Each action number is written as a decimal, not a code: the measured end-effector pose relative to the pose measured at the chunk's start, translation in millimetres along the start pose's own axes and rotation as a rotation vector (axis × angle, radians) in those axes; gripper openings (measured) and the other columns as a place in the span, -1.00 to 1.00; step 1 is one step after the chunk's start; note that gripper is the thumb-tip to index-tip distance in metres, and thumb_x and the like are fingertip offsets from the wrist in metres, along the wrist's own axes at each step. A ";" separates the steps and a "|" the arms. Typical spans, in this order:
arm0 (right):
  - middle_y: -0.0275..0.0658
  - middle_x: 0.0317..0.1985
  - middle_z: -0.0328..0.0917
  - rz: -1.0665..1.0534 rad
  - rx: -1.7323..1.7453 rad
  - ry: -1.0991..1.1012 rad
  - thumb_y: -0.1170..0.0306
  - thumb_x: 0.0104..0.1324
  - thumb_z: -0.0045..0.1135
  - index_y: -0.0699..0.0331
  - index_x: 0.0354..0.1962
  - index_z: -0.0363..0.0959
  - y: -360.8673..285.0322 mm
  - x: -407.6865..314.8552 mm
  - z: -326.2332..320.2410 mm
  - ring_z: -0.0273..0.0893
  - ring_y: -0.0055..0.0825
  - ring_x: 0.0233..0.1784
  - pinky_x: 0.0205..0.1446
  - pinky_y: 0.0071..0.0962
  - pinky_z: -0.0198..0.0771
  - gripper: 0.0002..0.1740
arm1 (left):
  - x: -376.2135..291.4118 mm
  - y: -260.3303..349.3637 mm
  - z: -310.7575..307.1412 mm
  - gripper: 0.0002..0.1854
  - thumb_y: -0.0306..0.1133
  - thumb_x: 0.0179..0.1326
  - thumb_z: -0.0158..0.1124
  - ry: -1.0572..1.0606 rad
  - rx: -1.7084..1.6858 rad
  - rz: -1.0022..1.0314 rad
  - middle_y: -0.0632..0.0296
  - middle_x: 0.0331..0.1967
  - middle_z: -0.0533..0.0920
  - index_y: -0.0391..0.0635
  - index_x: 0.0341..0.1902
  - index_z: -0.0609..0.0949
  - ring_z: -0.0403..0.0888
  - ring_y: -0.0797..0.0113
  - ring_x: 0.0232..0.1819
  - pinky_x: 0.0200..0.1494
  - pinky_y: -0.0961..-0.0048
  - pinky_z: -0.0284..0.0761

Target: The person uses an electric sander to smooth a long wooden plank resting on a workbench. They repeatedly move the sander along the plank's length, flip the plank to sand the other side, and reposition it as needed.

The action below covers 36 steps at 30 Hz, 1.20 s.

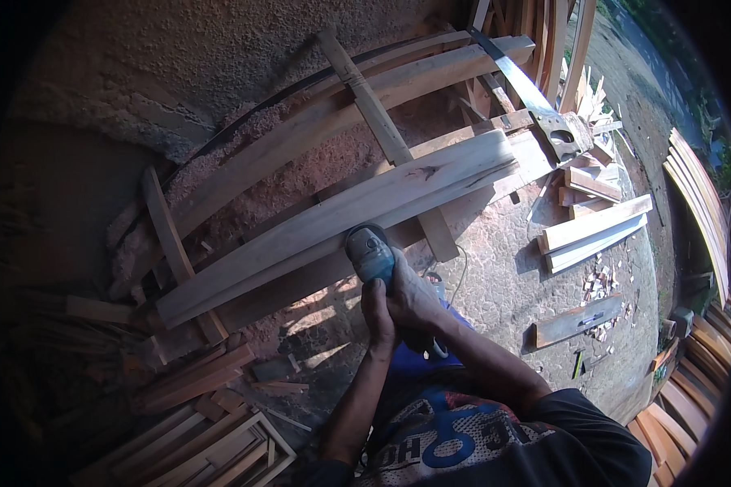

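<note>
Both my hands are wrapped around a teal angle grinder with a grey metal head. My left hand grips its body from the left, and my right hand clasps it from the right. The dark disc at its head is at the near edge of a long wooden plank; whether it touches the wood I cannot tell. A groove or step runs along the plank's near side, and a dark knot marks its right part. Two crosspieces, a right one and a left one, lie under the plank.
A handsaw lies across the beams at upper right. Behind the plank, a thick beam sits among wood shavings by a rough wall. Cut timber pieces and a board lie on the floor at right. Wooden frames occupy the lower left.
</note>
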State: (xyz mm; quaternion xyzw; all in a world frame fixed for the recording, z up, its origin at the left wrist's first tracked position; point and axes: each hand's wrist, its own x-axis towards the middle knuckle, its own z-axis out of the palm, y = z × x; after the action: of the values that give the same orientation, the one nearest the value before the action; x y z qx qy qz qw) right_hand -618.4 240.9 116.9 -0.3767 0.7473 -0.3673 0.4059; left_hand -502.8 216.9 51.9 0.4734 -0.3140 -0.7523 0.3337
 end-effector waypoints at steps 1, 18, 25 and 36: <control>0.35 0.06 0.59 0.011 -0.011 0.012 -0.07 0.40 0.15 0.24 0.38 0.05 4.8 -0.5 -6.9 0.61 0.41 0.08 0.13 0.25 0.48 -0.17 | 1.1 -3.9 7.3 -0.56 -0.11 0.61 0.06 -0.016 0.000 0.006 0.11 0.17 0.59 -0.24 0.24 0.57 0.54 0.27 0.19 0.31 0.24 0.46; 0.37 0.07 0.60 0.030 0.027 0.066 -0.01 0.38 0.23 0.28 0.48 -0.04 3.7 -6.8 0.2 0.62 0.43 0.09 0.15 0.20 0.50 -0.05 | 4.4 -4.0 -2.3 -0.58 -0.11 0.57 0.13 -0.057 0.270 0.134 0.12 0.05 0.64 -0.26 0.15 0.60 0.56 0.31 0.09 0.21 0.29 0.47; 0.38 0.03 0.61 -0.031 0.032 0.040 -0.04 0.39 0.21 0.23 0.50 -0.06 -18.3 -3.9 94.6 0.62 0.48 0.04 0.08 0.25 0.50 -0.04 | -1.3 35.9 -84.7 -0.56 -0.09 0.59 0.11 -0.021 0.256 0.150 0.09 0.06 0.64 -0.27 0.18 0.58 0.55 0.30 0.11 0.23 0.28 0.46; 0.38 0.05 0.61 0.052 -0.085 -0.070 -0.05 0.43 0.13 0.19 0.51 -0.09 -88.0 -0.4 207.0 0.61 0.50 0.04 0.09 0.32 0.47 -0.08 | 1.9 85.6 -204.4 -0.56 -0.08 0.60 0.11 0.019 0.186 0.151 0.07 0.08 0.62 -0.26 0.19 0.56 0.56 0.29 0.12 0.20 0.27 0.47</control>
State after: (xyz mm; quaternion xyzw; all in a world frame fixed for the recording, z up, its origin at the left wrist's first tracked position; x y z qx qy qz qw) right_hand -412.1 151.6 109.3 -0.3867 0.7571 -0.3113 0.4247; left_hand -297.5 133.8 46.0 0.4845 -0.4140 -0.6881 0.3470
